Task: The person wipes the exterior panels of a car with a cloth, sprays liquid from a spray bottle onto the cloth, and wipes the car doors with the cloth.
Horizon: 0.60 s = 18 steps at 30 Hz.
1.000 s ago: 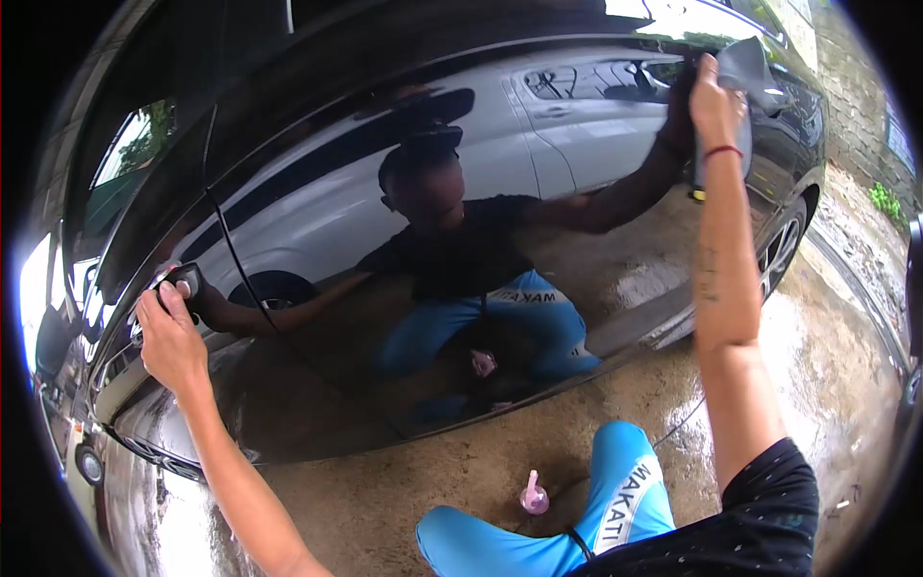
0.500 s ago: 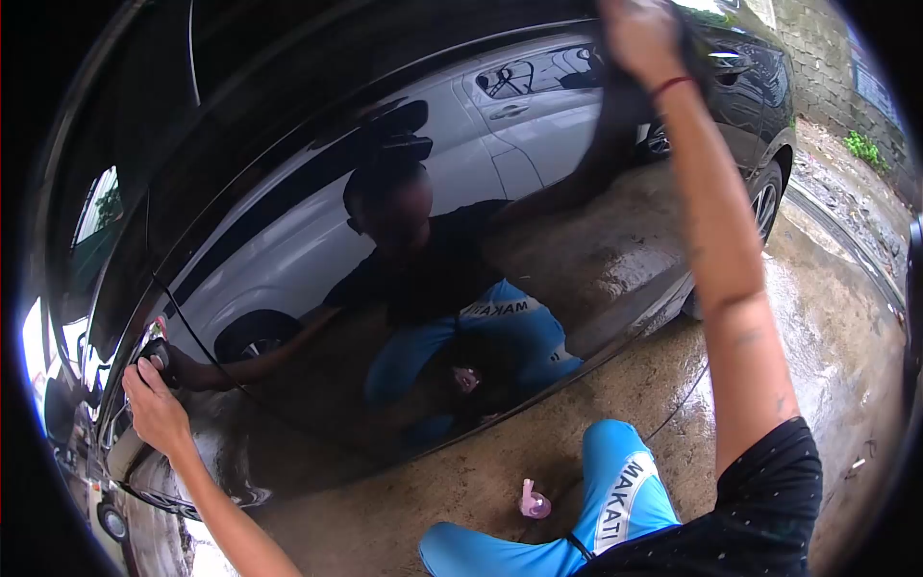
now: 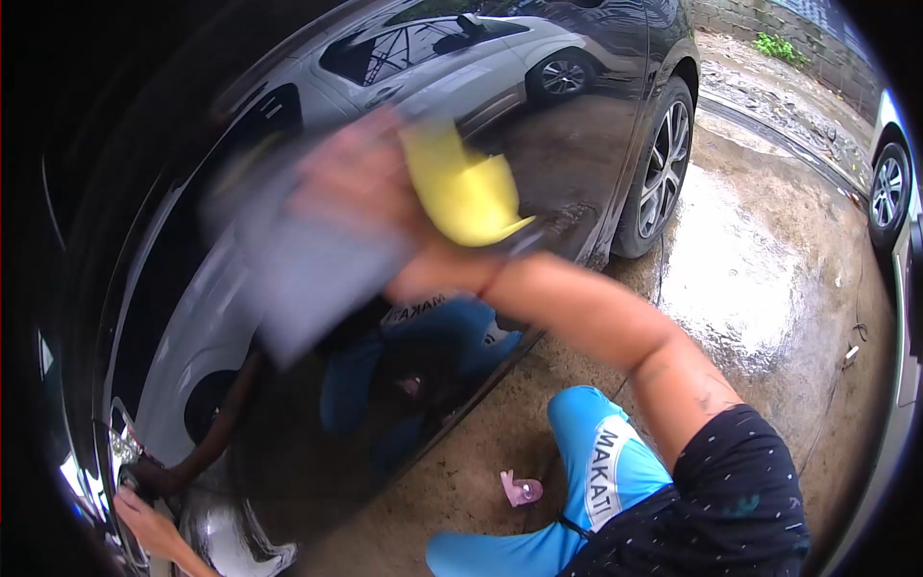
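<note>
My right hand [image 3: 356, 178], smeared by motion, grips a cloth in front of the glossy black car door. The cloth shows a yellow side [image 3: 466, 192] and a grey side [image 3: 312, 264]; how far it touches the paint is unclear. At the lower left, my left hand [image 3: 149, 527] is against the car's edge beside a bright chrome or lamp part, its fingers bent around something dark that I cannot make out. The black car [image 3: 317, 481] mirrors my arms, my blue trouser legs and a light-coloured vehicle.
A small pink-and-clear spray bottle [image 3: 521, 489] lies on the wet concrete near my knee [image 3: 586, 423]. The black car's wheel [image 3: 661, 163] stands further right. Another vehicle's wheel [image 3: 889, 188] shows at the right edge, and a block wall [image 3: 817, 67] runs behind.
My right hand has swept the cloth from the upper right down and left across the door. The view has turned right, and my left hand sits lower in the picture.
</note>
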Motion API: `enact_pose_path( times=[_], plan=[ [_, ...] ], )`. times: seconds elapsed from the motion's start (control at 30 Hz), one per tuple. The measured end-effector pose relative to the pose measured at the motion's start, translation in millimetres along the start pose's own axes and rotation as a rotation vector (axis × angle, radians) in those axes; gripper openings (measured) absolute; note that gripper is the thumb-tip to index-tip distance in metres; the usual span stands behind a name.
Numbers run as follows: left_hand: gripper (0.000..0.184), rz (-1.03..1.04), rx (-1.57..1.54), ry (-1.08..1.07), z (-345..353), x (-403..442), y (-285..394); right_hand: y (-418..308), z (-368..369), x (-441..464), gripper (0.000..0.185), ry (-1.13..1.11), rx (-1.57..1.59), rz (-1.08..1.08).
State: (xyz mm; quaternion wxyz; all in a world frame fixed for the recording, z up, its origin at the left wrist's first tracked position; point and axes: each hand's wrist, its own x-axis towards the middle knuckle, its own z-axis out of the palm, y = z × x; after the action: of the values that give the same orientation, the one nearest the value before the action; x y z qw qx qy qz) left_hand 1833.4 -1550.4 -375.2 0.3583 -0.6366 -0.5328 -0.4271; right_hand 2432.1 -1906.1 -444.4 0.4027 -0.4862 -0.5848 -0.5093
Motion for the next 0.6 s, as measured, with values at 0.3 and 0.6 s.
enact_pose_path(
  times=[0.3,0.6],
  plan=[
    [0.050,0.044,0.084,-0.038,18,27,-31,67,27,-196,0.048,0.093,-0.485,0.481],
    [0.018,0.588,0.118,0.476,-28,-12,58,180,-21,-267,0.054,0.841,-0.023,0.791]
  ],
)
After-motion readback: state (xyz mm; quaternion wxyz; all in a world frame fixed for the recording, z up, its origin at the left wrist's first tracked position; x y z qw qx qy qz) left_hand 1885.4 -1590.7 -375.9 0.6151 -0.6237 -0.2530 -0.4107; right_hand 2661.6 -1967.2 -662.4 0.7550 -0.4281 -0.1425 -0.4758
